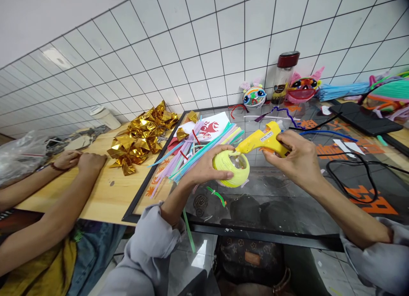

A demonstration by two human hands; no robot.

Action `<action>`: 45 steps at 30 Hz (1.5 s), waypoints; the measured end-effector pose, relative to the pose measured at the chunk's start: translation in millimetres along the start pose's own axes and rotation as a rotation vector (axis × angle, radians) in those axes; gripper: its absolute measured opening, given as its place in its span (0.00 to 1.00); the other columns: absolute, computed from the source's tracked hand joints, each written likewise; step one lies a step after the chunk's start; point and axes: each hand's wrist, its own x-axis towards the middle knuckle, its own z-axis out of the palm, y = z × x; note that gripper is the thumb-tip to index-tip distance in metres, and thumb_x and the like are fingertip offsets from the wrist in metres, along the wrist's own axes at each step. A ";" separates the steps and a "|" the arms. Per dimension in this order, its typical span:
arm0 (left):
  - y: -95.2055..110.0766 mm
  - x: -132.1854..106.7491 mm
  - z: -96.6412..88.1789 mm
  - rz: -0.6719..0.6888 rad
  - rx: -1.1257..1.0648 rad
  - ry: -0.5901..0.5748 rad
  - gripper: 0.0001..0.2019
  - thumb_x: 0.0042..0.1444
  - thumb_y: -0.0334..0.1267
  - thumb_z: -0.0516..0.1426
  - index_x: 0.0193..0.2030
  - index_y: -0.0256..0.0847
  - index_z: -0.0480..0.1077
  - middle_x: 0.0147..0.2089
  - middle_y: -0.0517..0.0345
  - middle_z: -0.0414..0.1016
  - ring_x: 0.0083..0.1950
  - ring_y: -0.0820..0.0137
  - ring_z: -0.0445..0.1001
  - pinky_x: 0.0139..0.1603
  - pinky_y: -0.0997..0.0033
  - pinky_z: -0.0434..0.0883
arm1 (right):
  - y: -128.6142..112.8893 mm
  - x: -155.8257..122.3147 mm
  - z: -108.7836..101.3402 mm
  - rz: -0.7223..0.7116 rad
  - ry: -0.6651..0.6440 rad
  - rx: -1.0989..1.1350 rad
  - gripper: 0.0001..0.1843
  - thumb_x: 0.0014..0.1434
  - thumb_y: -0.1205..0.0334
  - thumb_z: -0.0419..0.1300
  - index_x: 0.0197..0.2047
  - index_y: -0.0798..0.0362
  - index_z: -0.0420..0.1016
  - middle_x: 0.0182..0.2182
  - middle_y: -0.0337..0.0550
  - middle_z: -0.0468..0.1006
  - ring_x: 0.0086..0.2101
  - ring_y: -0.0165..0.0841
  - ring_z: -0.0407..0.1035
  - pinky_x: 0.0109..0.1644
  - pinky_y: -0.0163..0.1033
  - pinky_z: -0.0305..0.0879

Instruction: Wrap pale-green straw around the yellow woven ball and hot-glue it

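Fingers: left hand [207, 170] grasps yellow-wrapped ball [232, 170] above glass tabletop [287, 202] | right hand [295, 155] clenched on yellow glue gun [260, 142], nozzle touching ball | pipe cleaners [194, 153] just behind.

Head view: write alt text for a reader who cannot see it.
The left hand holds a yellow-wrapped ball while the right hand holds a yellow glue gun, nozzle against it, above a glass-topped table. Pastel sticks and gold foil shapes lie left, near another person's forearms.
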 end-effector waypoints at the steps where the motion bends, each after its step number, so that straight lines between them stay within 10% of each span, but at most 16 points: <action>1: 0.2 0.0 0.1 -0.001 -0.002 -0.002 0.38 0.37 0.46 0.72 0.58 0.40 0.72 0.60 0.49 0.72 0.53 0.59 0.74 0.54 0.65 0.72 | -0.5 -0.1 0.3 0.000 0.007 -0.005 0.19 0.57 0.54 0.66 0.24 0.48 0.60 0.23 0.38 0.65 0.24 0.32 0.58 0.27 0.39 0.51; 45: -2.8 1.4 -2.9 0.002 -0.036 -0.040 0.38 0.37 0.46 0.72 0.58 0.40 0.72 0.61 0.48 0.72 0.54 0.59 0.74 0.53 0.66 0.71 | 7.4 8.0 -16.4 -0.082 -0.123 0.043 0.15 0.55 0.54 0.66 0.25 0.50 0.66 0.23 0.36 0.65 0.23 0.29 0.57 0.27 0.38 0.51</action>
